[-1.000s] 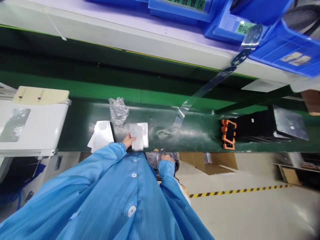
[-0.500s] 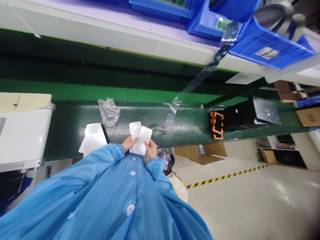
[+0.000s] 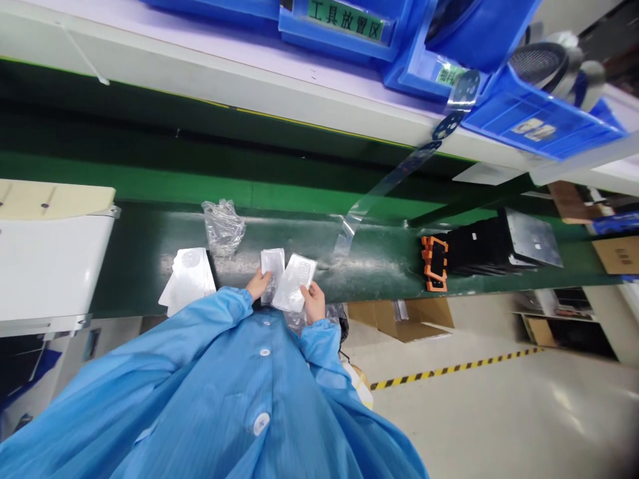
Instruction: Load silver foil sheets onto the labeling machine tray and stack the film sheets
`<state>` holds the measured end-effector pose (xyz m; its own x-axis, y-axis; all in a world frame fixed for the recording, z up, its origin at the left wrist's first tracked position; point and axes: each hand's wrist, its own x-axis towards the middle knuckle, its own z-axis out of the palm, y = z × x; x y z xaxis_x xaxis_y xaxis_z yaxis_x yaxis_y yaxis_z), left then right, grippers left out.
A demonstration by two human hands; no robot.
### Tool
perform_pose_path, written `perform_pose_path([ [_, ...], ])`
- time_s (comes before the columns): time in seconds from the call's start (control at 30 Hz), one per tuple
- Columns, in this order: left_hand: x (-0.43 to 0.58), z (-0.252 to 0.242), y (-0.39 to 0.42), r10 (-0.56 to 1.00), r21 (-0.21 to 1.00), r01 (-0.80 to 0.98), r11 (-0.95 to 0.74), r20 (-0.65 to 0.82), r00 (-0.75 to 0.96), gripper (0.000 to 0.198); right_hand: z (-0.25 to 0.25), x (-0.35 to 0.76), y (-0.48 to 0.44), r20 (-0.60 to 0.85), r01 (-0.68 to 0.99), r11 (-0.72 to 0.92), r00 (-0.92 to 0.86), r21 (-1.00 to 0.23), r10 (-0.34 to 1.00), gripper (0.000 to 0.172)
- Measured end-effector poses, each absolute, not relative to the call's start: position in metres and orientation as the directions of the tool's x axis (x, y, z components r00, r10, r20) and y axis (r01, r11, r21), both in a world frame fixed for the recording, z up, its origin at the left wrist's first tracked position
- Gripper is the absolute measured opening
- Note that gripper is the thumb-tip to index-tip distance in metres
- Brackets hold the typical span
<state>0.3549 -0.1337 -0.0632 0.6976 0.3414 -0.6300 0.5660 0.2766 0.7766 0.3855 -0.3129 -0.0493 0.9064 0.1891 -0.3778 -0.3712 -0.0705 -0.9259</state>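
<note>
The handling looks partway through, to judge from how things lie; a rounded-corner, whitish flat rectangular piece (image 3: 295,283) and a smaller translucent plastic packet (image 3: 273,263) are each in a separate hand, near the bench's front edge; the right hand (image 3: 314,303) grips the whitish piece by its right side, thumb on top, the piece tilted; the left hand (image 3: 258,284) pinches the packet at its left side; whether the two items touch at their lower ends I cannot tell; neither is set down apart from the fingers, so letting go is not yet done; a loose stack of glossy white sheets (image 3: 191,276) lies left of the left hand, and whether those are finished or waiting is unclear.

The dark green bench top (image 3: 374,266) gives sideways room to the right, as far as the orange-framed black rectangles (image 3: 438,259) before the row of black panels (image 3: 476,246); the hanging strip of clear film (image 3: 354,216) reaches down into that stretch; a crumpled clear plastic bag (image 3: 223,227) sits behind the left hand and narrows the room there; the front edge is close under both wrists, with an open brown cardboard box (image 3: 369,316) below it, to the right.
</note>
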Motion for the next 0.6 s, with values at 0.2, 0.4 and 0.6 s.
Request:
perform_pose_path([
  [0.2, 0.362, -0.038, -0.123, 0.433, 0.822, 0.553, 0.137, -0.552, 0.713, 0.039, -0.022, 0.385, -0.301, -0.339, -0.341, -0.031, 0.914, -0.94, 0.224, 0.036],
  [0.4, 0.319, 0.009, -0.093, 0.174, 0.899, 0.36, 0.251, -0.407, 0.897, 0.045, 0.014, 0.371, -0.257, -0.331, -0.331, -0.077, 0.839, -0.941, 0.431, 0.036],
  [0.6, 0.256, 0.017, -0.078, 0.151, 0.864, 0.402, 0.302, -0.46, 0.875, 0.048, 0.013, 0.351, -0.238, -0.35, -0.278, -0.214, 0.706, -0.936, 0.616, 0.028],
])
